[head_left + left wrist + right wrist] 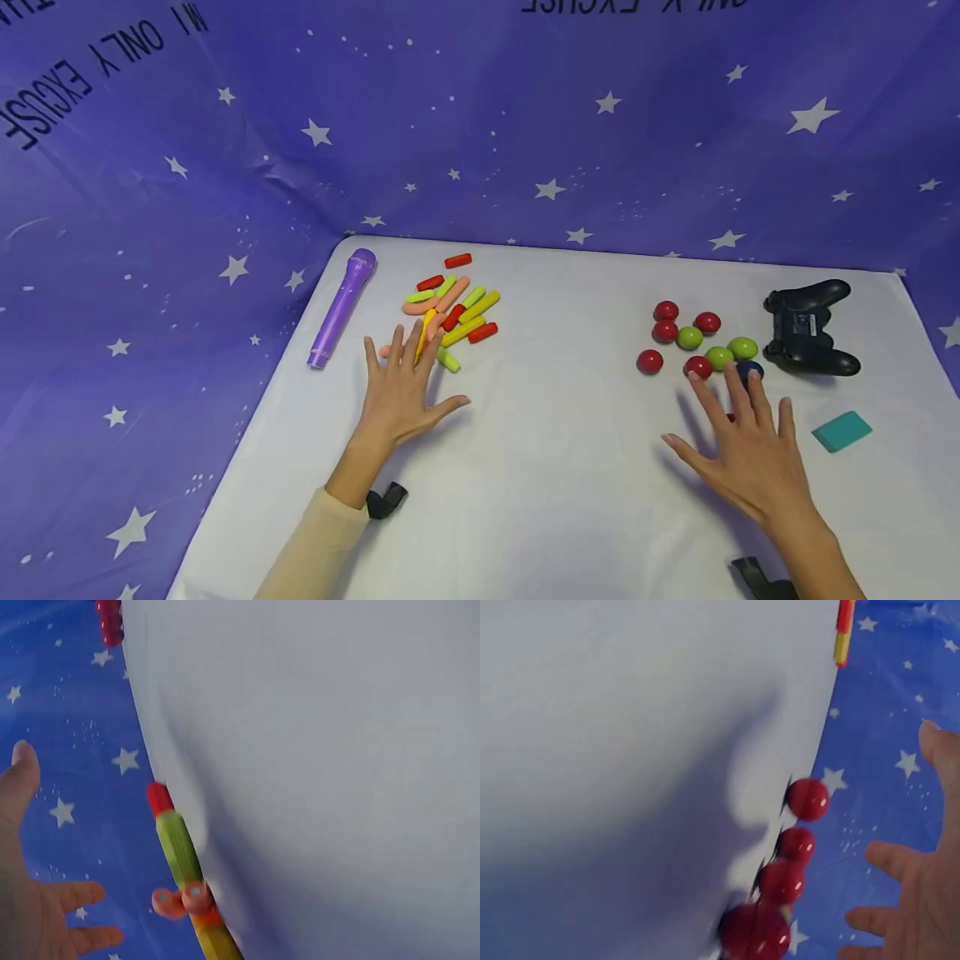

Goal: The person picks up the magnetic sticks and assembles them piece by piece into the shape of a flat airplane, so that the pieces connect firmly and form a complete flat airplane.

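Fingers spread, my left hand point(399, 393) holds nothing. In the head view its fingertips overlap the near edge of a loose pile of short coloured sticks point(472, 308) in red, yellow, lime and salmon. My right hand point(757, 462), also spread and holding nothing, casts a shadow on the table beneath it. Its fingertips overlap a dark blue ball point(750, 370) and part of a red ball beneath. Around them lie several red balls point(650, 362) and green balls point(690, 337). Both wrist views show straight, parted fingers.
A purple toy microphone point(342, 308) lies left of the sticks. A black game controller point(806, 329) lies right of the balls, with a teal block point(842, 432) nearer me. The white table point(555, 433) ends against a blue starry cloth point(480, 117).
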Demonstrator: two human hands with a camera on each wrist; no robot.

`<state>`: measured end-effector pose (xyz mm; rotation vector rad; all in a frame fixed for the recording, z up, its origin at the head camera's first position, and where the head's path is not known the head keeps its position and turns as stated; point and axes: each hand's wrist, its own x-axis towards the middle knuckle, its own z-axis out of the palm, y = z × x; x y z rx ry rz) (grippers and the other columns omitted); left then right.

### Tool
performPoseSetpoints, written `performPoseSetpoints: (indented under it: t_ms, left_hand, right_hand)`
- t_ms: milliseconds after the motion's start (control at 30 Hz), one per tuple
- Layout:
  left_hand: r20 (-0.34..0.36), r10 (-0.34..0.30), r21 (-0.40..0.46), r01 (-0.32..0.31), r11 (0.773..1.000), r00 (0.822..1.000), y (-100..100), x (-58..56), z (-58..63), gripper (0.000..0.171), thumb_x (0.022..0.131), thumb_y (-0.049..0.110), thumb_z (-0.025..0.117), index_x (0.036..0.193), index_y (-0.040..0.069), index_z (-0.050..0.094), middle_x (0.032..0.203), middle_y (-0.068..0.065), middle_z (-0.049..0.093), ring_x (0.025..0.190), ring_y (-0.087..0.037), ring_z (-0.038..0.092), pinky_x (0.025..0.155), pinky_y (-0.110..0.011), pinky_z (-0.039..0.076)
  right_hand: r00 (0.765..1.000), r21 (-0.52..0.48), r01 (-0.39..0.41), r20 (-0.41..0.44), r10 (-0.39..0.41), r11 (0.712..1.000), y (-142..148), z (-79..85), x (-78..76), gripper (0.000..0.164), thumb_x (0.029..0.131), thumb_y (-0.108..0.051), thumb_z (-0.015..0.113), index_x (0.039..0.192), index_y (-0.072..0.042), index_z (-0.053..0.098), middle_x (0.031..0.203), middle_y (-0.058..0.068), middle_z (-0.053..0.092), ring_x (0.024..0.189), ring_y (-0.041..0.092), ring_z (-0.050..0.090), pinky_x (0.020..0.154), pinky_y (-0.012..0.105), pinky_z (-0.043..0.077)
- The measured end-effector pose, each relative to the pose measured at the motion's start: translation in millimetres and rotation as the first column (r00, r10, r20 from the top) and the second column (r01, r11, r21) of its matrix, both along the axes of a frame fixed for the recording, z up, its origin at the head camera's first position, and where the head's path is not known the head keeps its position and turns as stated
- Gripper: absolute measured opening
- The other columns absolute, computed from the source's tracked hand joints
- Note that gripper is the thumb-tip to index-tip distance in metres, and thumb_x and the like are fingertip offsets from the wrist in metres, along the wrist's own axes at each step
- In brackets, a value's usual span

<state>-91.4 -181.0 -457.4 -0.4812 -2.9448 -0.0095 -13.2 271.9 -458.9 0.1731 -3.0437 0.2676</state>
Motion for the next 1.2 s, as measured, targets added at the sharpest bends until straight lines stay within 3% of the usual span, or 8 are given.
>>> performPoseSetpoints:
  t_ms: [167, 300, 433, 633, 767, 900, 1033, 1200]
  left_hand:
    - [0.029, 0.028, 0.071, -0.03, 0.997, 0.999, -9.7, -18.8, 5.6, 0.089, 0.087, 0.069, 0.053, 0.154, 0.015, 0.03, 0.158, -0.016, 0.031, 0.143, -0.037, 0.032, 0.113, -0.067, 0.016]
    - [0.006, 0.028, 0.131, -0.028, 0.991, 1.0, -17.5, -34.8, 6.6, 0.078, 0.092, 0.052, 0.06, 0.151, 0.009, 0.034, 0.152, -0.018, 0.038, 0.135, -0.036, 0.042, 0.108, -0.06, 0.033]
    - [0.005, 0.041, 0.16, -0.041, 0.986, 0.999, -22.7, -43.5, 4.7, 0.075, 0.093, 0.047, 0.062, 0.15, 0.009, 0.035, 0.151, -0.018, 0.04, 0.131, -0.038, 0.045, 0.103, -0.057, 0.038]
    - [0.041, 0.064, 0.189, -0.071, 0.979, 0.997, -27.7, -41.8, -2.3, 0.078, 0.091, 0.049, 0.064, 0.15, 0.007, 0.037, 0.147, -0.019, 0.045, 0.129, -0.038, 0.047, 0.101, -0.056, 0.04]
    - [0.058, 0.071, 0.245, -0.083, 0.966, 0.996, -29.5, -39.0, -11.4, 0.07, 0.09, 0.046, 0.067, 0.143, 0.006, 0.045, 0.143, -0.019, 0.048, 0.128, -0.036, 0.048, 0.1, -0.054, 0.04]
    - [0.008, 0.059, 0.337, -0.059, 0.94, 0.998, -27.0, -40.2, -20.5, 0.051, 0.088, 0.037, 0.072, 0.124, 0.004, 0.057, 0.136, -0.017, 0.053, 0.12, -0.036, 0.052, 0.093, -0.05, 0.042]
    - [-0.069, 0.082, 0.404, -0.047, 0.914, 0.994, -22.9, -42.7, -30.2, 0.036, 0.088, 0.032, 0.072, 0.107, 0.004, 0.063, 0.129, -0.017, 0.058, 0.113, -0.036, 0.056, 0.089, -0.049, 0.042]
    - [-0.139, 0.141, 0.395, -0.076, 0.916, 0.98, -15.2, -40.0, -41.9, 0.028, 0.088, 0.029, 0.068, 0.099, 0.004, 0.067, 0.124, -0.016, 0.061, 0.11, -0.035, 0.057, 0.093, -0.051, 0.039]
  right_hand:
    - [0.987, -0.07, -0.134, -0.102, 0.127, 0.988, -20.2, 4.0, -9.2, 0.087, 0.08, -0.048, 0.073, 0.152, -0.017, 0.036, 0.159, 0.021, 0.023, 0.151, 0.037, 0.008, 0.121, 0.053, -0.001]
    - [0.963, -0.123, -0.235, -0.16, 0.215, 0.964, -42.1, 4.4, -21.1, 0.074, 0.079, -0.034, 0.077, 0.143, -0.011, 0.048, 0.152, 0.022, 0.036, 0.146, 0.04, 0.024, 0.118, 0.058, 0.017]
    - [0.947, -0.143, -0.301, -0.162, 0.277, 0.943, -65.1, 2.2, -37.9, 0.064, 0.081, -0.03, 0.077, 0.136, -0.009, 0.055, 0.147, 0.021, 0.044, 0.14, 0.041, 0.034, 0.11, 0.061, 0.03]
    - [0.918, -0.165, -0.388, -0.16, 0.363, 0.907, -97.4, -4.2, -69.9, 0.053, 0.086, -0.03, 0.073, 0.133, -0.01, 0.058, 0.14, 0.018, 0.052, 0.133, 0.039, 0.044, 0.107, 0.058, 0.037]
    - [0.905, -0.215, -0.423, -0.138, 0.401, 0.88, -117.2, -5.1, -89.7, 0.05, 0.089, -0.03, 0.07, 0.134, -0.013, 0.057, 0.138, 0.013, 0.054, 0.13, 0.035, 0.048, 0.107, 0.055, 0.038]
    - [0.895, -0.275, -0.445, -0.12, 0.429, 0.852, -136.0, -2.9, -111.1, 0.045, 0.092, -0.029, 0.068, 0.134, -0.016, 0.058, 0.134, 0.008, 0.057, 0.126, 0.03, 0.051, 0.105, 0.051, 0.04]
    - [0.871, -0.357, -0.487, -0.129, 0.474, 0.797, -161.9, -5.1, -138.0, 0.036, 0.093, -0.024, 0.066, 0.128, -0.014, 0.061, 0.126, 0.004, 0.061, 0.12, 0.025, 0.055, 0.105, 0.049, 0.041]
    - [0.835, -0.402, -0.533, -0.106, 0.541, 0.744, -203.3, -13.1, -167.9, 0.029, 0.094, -0.019, 0.065, 0.123, -0.013, 0.064, 0.12, 0.002, 0.064, 0.115, 0.022, 0.057, 0.103, 0.042, 0.044]
